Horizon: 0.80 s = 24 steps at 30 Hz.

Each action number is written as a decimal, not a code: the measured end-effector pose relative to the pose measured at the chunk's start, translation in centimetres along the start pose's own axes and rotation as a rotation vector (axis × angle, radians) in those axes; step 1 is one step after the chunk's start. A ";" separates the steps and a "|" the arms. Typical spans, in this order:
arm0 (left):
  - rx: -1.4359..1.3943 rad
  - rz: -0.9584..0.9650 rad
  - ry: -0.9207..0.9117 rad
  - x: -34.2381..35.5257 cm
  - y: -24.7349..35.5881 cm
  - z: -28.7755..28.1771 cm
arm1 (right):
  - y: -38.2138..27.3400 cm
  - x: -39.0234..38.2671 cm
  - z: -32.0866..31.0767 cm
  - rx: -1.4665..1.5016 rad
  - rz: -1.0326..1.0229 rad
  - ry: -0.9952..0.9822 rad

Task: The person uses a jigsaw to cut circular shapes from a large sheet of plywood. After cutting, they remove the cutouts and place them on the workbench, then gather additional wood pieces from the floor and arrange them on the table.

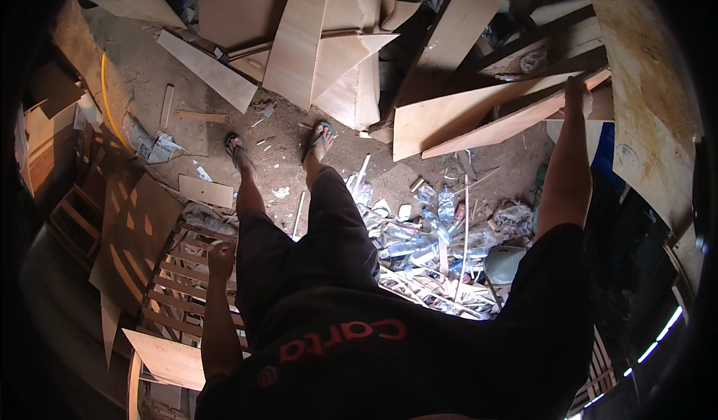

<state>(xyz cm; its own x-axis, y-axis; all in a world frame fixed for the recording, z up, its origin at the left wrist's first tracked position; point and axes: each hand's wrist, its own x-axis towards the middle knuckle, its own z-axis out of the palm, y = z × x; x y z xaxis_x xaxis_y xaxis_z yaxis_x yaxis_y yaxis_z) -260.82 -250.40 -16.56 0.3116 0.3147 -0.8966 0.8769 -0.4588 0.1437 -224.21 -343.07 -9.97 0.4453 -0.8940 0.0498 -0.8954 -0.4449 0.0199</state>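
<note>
My right arm reaches out to the right, and my right hand (577, 97) is closed on the upper end of a long, narrow plywood strip (508, 122). The strip slants down to the left, one long edge facing me. Just behind it leans a wider plywood piece (422, 124), partly overlapped by the strip. Down beside my left thigh hangs my left hand (222, 259), curled into a fist with nothing visible in it. A slatted wooden frame (179, 274) is right next to that hand.
Plywood offcuts (295, 46) pile up ahead, with a loose pointed piece (209, 72) on the dirt floor. Plastic bottles and wood scraps (426, 237) litter the ground at my right. A large stained board (651, 121) stands at far right. A yellow hose (107, 106) curves at left.
</note>
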 end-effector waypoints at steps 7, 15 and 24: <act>0.051 0.160 0.023 2.1 0.3 -3.7 | -1.6 -6.1 0.3 -0.068 0.118 -0.262; 0.116 -0.066 -0.038 3.9 0.8 -6.7 | 7.9 -3.1 5.2 -0.400 -0.192 0.072; 0.099 0.045 -0.033 3.2 -0.1 -5.8 | 9.4 -2.5 -0.6 0.194 0.397 0.022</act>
<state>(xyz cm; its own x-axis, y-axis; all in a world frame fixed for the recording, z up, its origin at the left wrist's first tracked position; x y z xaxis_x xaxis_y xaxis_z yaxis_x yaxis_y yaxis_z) -257.80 -244.55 -17.00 0.3367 0.2651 -0.9035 0.8212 -0.5521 0.1441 -233.73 -344.93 -9.29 0.0652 -0.9972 0.0368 -0.9787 -0.0711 -0.1927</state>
